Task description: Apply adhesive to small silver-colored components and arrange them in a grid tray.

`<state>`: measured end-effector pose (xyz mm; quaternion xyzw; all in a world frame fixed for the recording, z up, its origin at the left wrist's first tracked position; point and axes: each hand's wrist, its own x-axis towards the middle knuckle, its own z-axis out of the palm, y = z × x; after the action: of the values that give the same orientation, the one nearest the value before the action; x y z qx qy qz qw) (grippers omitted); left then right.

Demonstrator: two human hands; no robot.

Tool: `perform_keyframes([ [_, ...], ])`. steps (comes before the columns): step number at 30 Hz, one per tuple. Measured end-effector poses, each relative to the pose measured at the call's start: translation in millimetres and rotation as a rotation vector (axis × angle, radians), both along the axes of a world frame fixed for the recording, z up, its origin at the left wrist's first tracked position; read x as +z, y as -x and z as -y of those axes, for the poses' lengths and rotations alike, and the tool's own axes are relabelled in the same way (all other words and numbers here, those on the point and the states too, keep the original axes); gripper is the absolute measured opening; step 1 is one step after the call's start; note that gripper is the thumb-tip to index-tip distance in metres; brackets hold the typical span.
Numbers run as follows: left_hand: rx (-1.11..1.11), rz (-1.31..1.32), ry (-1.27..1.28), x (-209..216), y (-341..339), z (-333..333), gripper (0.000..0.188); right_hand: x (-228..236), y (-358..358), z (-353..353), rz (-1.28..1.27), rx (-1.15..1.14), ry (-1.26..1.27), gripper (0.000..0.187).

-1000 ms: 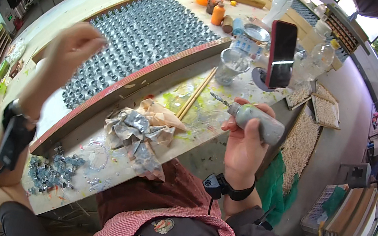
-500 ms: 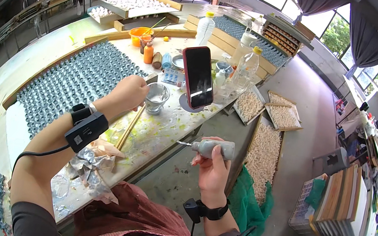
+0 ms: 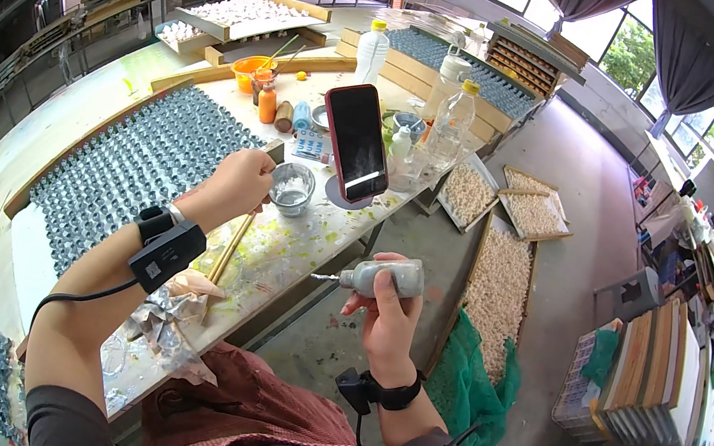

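My right hand (image 3: 387, 324) is wrapped round a small grey squeeze bottle (image 3: 390, 276), held nearly level in front of the table's edge. Its thin nozzle (image 3: 326, 277) points left and dips slightly, with whitish stuff on the tip. My left hand (image 3: 240, 183) is closed, back of the hand up, beside a clear cup (image 3: 291, 196) with white residue inside. What its fingers hold, if anything, is hidden. Under the left wrist, thin wooden sticks (image 3: 231, 249) lie on the paint-stained table (image 3: 275, 252), close to crumpled paper (image 3: 179, 311).
A phone (image 3: 356, 142) stands upright behind the cup. Rows of small blue-grey pieces (image 3: 133, 164) fill a board at left. Paint bottles, an orange bowl (image 3: 253, 67) and clear plastic bottles (image 3: 454, 121) stand farther back. Trays of pale pieces (image 3: 500, 277) lie beyond the table's right edge.
The view has shifted slightly. My right hand has tipped the bottle so its nozzle points a little lower. My left hand stays closed beside the cup.
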<state>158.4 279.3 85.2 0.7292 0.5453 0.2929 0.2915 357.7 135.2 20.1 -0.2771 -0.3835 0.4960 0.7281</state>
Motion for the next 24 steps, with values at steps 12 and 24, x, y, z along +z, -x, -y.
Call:
perform_keyframes([
  [12, -0.209, -0.248, -0.51, -5.8, 13.1, 32.5, 0.017, 35.9, -9.9, -23.0, 0.185, -0.205, -0.124, 0.029],
  [24, -0.202, -0.248, -0.334, -1.2, 6.9, 62.3, 0.02, 22.4, 29.5, -73.3, 0.947, -0.173, -0.263, 0.038],
])
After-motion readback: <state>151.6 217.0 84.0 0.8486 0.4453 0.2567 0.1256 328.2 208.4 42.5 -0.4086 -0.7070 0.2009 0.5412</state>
